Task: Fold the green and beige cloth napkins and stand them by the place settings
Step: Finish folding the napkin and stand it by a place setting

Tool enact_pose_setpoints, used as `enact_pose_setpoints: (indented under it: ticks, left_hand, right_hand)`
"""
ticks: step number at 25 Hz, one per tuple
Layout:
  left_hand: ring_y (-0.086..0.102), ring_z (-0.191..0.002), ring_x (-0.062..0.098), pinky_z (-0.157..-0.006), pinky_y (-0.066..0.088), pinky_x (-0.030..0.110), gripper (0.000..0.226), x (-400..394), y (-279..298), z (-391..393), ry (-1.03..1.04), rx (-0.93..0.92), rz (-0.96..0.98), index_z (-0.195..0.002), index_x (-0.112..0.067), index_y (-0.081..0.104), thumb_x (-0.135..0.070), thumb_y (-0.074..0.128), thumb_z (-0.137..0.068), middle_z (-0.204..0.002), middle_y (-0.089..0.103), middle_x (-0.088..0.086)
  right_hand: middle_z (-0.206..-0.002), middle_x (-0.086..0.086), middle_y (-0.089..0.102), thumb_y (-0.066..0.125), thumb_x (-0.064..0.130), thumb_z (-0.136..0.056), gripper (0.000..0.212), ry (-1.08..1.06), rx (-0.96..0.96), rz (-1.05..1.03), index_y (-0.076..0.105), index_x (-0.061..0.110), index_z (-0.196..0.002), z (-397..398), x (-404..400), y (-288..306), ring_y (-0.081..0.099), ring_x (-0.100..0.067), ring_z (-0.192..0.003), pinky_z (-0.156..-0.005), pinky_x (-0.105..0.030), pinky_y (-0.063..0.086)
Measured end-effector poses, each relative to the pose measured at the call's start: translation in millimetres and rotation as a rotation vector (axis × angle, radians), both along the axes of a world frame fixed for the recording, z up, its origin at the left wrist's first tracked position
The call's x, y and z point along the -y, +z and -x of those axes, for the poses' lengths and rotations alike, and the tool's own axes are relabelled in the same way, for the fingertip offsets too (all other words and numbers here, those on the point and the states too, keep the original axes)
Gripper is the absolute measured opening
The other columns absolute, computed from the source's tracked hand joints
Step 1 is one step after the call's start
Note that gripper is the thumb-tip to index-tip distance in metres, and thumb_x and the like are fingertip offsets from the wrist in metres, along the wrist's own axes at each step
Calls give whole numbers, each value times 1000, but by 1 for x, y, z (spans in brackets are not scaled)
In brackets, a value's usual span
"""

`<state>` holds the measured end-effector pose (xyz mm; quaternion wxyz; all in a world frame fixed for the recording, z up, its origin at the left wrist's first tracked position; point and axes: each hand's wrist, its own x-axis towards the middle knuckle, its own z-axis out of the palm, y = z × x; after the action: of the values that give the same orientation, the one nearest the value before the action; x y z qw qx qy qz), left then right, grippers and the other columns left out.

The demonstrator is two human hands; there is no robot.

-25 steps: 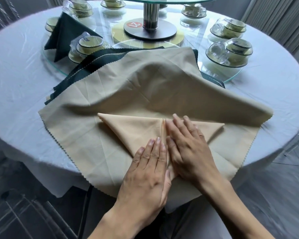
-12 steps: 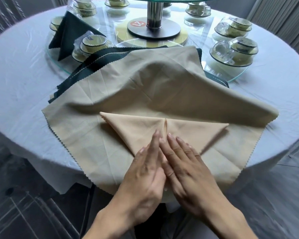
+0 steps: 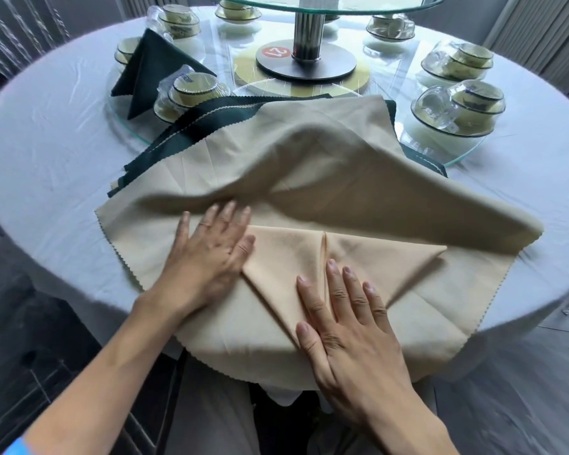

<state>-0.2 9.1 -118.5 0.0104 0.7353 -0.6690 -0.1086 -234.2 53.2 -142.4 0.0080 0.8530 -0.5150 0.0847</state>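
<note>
Hands lie flat on a beige napkin [image 3: 335, 257] that is folded into a downward-pointing triangle with a seam running up its middle. That napkin rests on a larger, duller beige cloth [image 3: 309, 165] spread over the near part of the round table [image 3: 40, 159], which wears a white tablecloth; the cloth's zigzag-cut edge hangs over the table's near rim. The left hand [image 3: 207, 254] presses with straight, spread fingers on the folded napkin's left corner and the cloth just beside it. The right hand [image 3: 345, 326] is likewise flat and open, palm down — its fingers rest on the lower right half of the triangle, just right of the seam, gripping nothing. Behind the hands the larger cloth rises in a soft ridge (its far part is draped up onto the glass turntable's edge). Dark green napkins [image 3: 211, 126] lie stacked under that cloth, their edges showing at its upper left and right. One more green napkin [image 3: 148, 67], folded to a point, stands on the glass turntable [image 3: 457, 159] between wrapped sets of bowls and cups. More such wrapped sets — one [image 3: 460, 106] at right — ring the turntable, and a steel column [image 3: 306, 27] on a round base rises from its middle, carrying an upper glass disc.
</note>
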Motion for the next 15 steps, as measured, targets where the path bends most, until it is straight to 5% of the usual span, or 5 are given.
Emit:
enact_pose_setpoints:
  ticks: [4, 7, 10, 13, 15]
  left_hand:
    - [-7, -152, 15, -119, -16, 48, 65, -3, -4, -10, 24, 140, 93, -159, -26, 8, -51, 0, -99, -166, 4, -3]
    - [39, -140, 31, -118, 14, 41, 58, 15, 5, 7, -282, 55, 360, -144, -14, 48, -34, 29, -93, -143, 52, 11]
    - [53, -114, 15, -98, 36, 22, 55, 44, 32, 38, -565, -328, 112, -139, -23, 53, -9, 54, -86, -122, 63, 0]
    - [58, -105, 10, -94, 47, 34, 52, 69, 46, 56, -651, -486, -86, -122, -27, 64, -4, 54, -75, -114, 65, -4]
    - [56, -82, 21, -75, 46, 41, 49, 77, 48, 59, -650, -599, -249, -112, -22, 68, -6, 51, -68, -95, 63, 6]
  right_hand:
    - [-153, -14, 37, 8, 52, -101, 61, -14, 25, 7, 36, 29, -149, 0, -1, -1, 35, -31, -141, -111, -45, 20]
    - [-154, -14, 36, 14, 51, -101, 57, -1, 26, 17, 35, 30, -150, 0, -1, -2, 35, -30, -142, -111, -45, 19]
    - [-154, -14, 35, 21, 51, -99, 56, 9, 36, 19, 36, 31, -149, 1, 0, -3, 34, -31, -142, -111, -45, 19]
    - [-156, -13, 31, 27, 52, -97, 57, 17, 48, -7, 34, 32, -150, 2, -1, -2, 31, -31, -143, -111, -45, 18]
    - [-157, -12, 30, 30, 51, -96, 59, 23, 60, -22, 35, 30, -150, 3, -1, -1, 32, -31, -143, -111, -45, 19]
